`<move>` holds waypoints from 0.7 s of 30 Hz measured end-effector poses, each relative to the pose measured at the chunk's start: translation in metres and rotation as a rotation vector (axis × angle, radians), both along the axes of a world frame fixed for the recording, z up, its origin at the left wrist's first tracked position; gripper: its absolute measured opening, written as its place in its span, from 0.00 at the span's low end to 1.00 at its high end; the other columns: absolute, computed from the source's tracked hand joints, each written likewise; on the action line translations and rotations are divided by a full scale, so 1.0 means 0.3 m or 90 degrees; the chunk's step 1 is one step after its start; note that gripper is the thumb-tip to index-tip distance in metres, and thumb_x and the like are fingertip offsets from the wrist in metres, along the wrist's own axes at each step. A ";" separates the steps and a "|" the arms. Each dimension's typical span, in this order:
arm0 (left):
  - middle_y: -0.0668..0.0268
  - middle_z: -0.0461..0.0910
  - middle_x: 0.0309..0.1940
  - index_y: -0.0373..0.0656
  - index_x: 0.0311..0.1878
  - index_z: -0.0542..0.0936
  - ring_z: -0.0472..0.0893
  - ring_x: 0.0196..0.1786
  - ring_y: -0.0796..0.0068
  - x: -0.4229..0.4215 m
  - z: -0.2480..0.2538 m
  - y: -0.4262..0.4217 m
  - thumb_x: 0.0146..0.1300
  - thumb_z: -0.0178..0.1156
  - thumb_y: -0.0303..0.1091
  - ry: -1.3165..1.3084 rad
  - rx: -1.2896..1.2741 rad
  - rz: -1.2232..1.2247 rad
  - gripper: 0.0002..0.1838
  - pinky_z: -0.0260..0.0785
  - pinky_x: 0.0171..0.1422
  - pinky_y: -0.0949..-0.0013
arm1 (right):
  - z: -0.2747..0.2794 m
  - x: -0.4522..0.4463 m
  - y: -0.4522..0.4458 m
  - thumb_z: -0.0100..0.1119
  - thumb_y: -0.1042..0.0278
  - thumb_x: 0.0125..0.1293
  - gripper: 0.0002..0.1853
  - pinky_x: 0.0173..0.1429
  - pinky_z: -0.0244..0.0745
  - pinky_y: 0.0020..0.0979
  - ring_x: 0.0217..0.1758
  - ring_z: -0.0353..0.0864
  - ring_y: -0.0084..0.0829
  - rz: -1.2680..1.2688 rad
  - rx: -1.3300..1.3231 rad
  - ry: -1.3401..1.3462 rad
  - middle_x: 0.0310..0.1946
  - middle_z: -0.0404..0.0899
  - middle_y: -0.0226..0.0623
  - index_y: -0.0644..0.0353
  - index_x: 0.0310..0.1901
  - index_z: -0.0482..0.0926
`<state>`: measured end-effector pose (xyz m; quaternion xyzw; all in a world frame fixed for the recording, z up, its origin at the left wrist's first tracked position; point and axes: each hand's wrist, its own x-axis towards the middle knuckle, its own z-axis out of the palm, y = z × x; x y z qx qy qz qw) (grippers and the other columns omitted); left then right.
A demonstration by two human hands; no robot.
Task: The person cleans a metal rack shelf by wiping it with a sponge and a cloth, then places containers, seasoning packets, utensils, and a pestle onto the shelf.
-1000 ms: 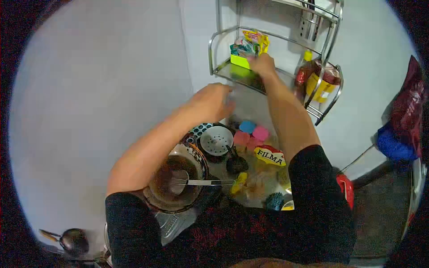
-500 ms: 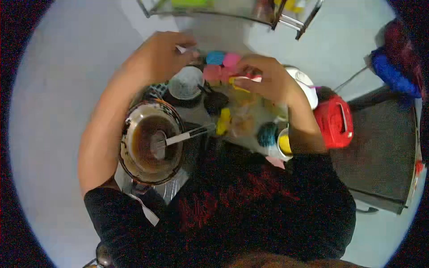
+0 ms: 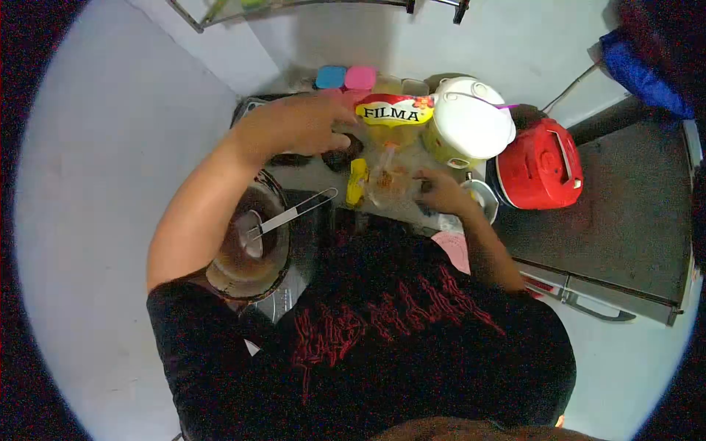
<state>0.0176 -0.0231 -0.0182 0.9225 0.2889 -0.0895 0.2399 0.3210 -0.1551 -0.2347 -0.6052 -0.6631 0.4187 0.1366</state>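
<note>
My left hand [image 3: 312, 128] is over the counter near a dark object [image 3: 340, 158], its fingers curled toward the right; what it holds, if anything, is too blurred to name. My right hand [image 3: 439, 192] reaches down beside a clear plastic bag with brown contents [image 3: 390, 184], and its fingertips are blurred. Between the hands lies a small yellow packet [image 3: 357, 182]. Behind them stands a FILMA oil pouch [image 3: 393, 112]. To the left, a large pan [image 3: 213, 278] holds brown liquid, with a ladle [image 3: 283, 219] resting across it.
A white pot with a lid [image 3: 474, 117] and a red rice cooker [image 3: 540, 165] stand at the right, near a dark-topped fridge [image 3: 625, 213]. Blue [image 3: 331, 77] and pink [image 3: 360, 78] lids are at the back. A metal rack [image 3: 294, 6] hangs above.
The view has tilted down from the rack to the counter. My right hand has moved from the shelf, past the oil pouch, to beside the clear bag. My left hand remains over the counter's left part.
</note>
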 end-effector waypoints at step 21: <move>0.51 0.84 0.59 0.49 0.68 0.79 0.81 0.63 0.47 -0.045 -0.162 -0.035 0.72 0.62 0.48 0.043 -0.048 0.259 0.25 0.72 0.70 0.50 | -0.172 -0.690 0.559 0.70 0.61 0.59 0.34 0.71 0.72 0.47 0.70 0.74 0.51 0.146 0.182 -0.199 0.65 0.75 0.51 0.54 0.69 0.74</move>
